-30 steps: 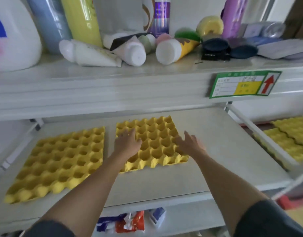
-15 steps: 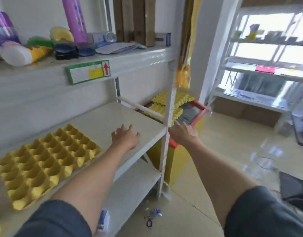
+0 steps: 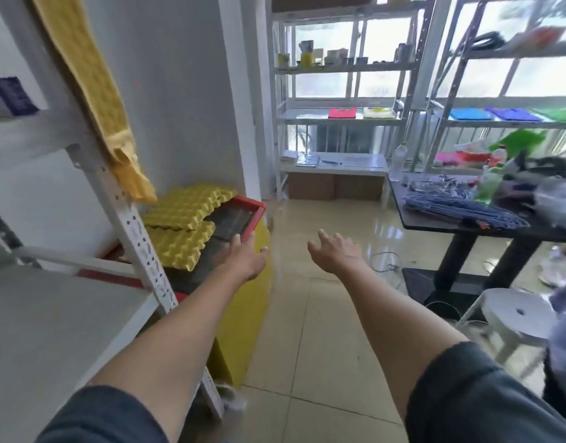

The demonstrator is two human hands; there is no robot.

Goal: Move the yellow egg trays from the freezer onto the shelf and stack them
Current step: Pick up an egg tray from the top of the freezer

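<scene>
On your left the shelf (image 3: 67,318) board shows bare. Just past its post, yellow egg trays (image 3: 182,225) lie on the red-rimmed freezer (image 3: 243,215). You're at the fetching step: your left hand (image 3: 246,260) reaches over the freezer edge, fingers spread, holding nothing; your right hand (image 3: 336,254) hangs open over the floor. Next, bring both hands under a tray's edges.

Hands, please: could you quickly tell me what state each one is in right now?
Left hand: open, holding nothing, reaching toward the freezer.
Right hand: open, holding nothing.
</scene>
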